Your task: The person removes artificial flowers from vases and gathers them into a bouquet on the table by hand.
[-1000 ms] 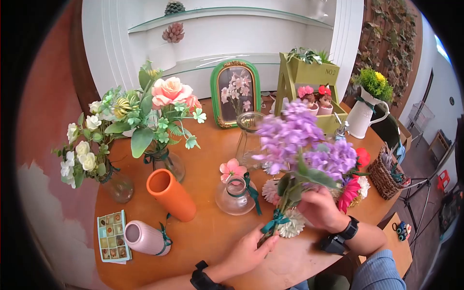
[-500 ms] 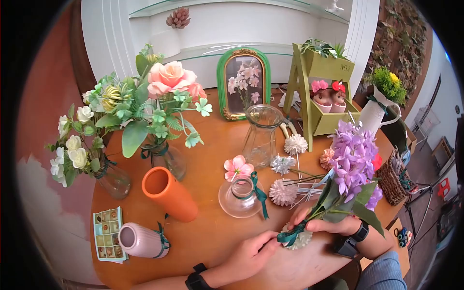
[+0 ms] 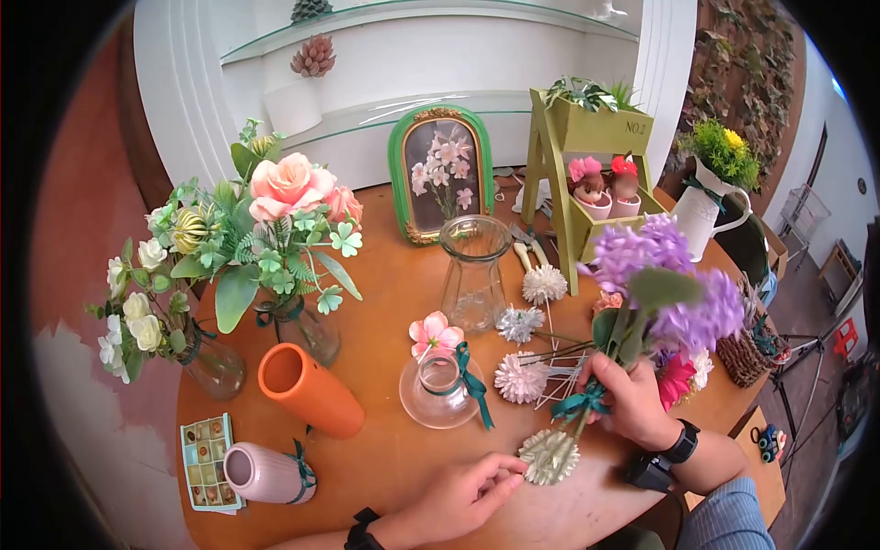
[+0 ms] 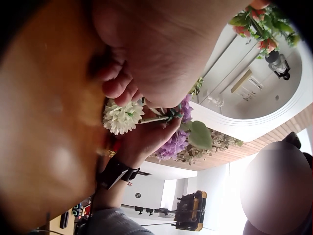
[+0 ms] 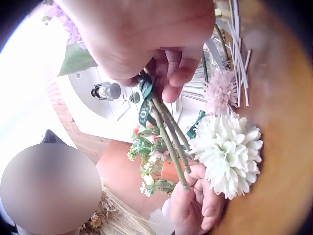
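Observation:
My right hand grips the stems of a purple flower bunch, just above its dark green ribbon. Cut stem ends point out below the ribbon in the right wrist view. My left hand lies low over the table with relaxed, slightly bent fingers and holds nothing. Its fingertips are close to a cream-white flower head; whether they touch it I cannot tell. In the left wrist view that white flower is beside the curled-looking fingertips of the left hand.
Left of the hands stand a round glass vase, an orange vase and a lying pink vase. A taller glass vase, loose pale flowers and a green shelf stand are farther back. A basket is at the right.
The purple bunch swung right, then rose more upright in my right hand. My left hand let go of the stems near the ribbon and drew away to the left.

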A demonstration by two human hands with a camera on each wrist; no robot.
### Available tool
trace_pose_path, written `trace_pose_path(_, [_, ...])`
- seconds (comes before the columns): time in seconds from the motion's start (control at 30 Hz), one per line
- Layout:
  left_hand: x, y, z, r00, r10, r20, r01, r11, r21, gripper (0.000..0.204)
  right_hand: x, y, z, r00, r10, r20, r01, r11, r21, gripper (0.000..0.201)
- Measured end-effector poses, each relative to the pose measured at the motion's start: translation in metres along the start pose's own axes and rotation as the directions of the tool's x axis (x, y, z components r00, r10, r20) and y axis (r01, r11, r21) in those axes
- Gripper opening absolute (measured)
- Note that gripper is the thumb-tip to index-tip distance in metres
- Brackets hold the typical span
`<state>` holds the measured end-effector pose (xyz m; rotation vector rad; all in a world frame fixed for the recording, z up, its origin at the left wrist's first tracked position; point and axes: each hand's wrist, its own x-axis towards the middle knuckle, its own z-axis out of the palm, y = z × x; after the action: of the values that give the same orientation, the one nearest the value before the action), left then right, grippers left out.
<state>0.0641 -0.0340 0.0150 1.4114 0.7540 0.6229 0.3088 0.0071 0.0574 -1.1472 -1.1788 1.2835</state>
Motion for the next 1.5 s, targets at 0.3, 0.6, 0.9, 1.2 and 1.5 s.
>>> trace_pose_path(0.3, [0.000,0.003,-0.001,0.987,0.151,0.046,-0.158,0.931,0.328,0.015,0.003,0.002,0.000,1.000,0.001,-0.030,-0.005,0.990,-0.144,0.038])
trace_pose_path(0.6, [-0.001,0.012,-0.001,0.974,0.211,0.080,-0.225,0.902,0.369,0.013,0.007,0.010,0.000,0.924,0.290,0.248,-0.233,0.944,-0.234,0.052])
trace_pose_path(0.9, [0.000,0.010,0.001,0.941,0.314,0.128,-0.338,0.832,0.440,0.013,0.007,0.015,0.004,0.939,0.308,0.156,-0.298,0.951,-0.083,0.042])
trace_pose_path(1.2, [-0.001,0.011,0.001,0.932,0.341,0.120,-0.356,0.803,0.479,0.013,0.005,0.014,0.007,0.924,0.279,0.261,-0.205,0.939,-0.276,0.041])
trace_pose_path(1.5, [-0.002,0.002,-0.001,0.927,0.361,0.099,-0.356,0.769,0.531,0.014,0.004,0.014,0.010,0.939,0.201,0.279,-0.082,0.919,-0.385,0.034])
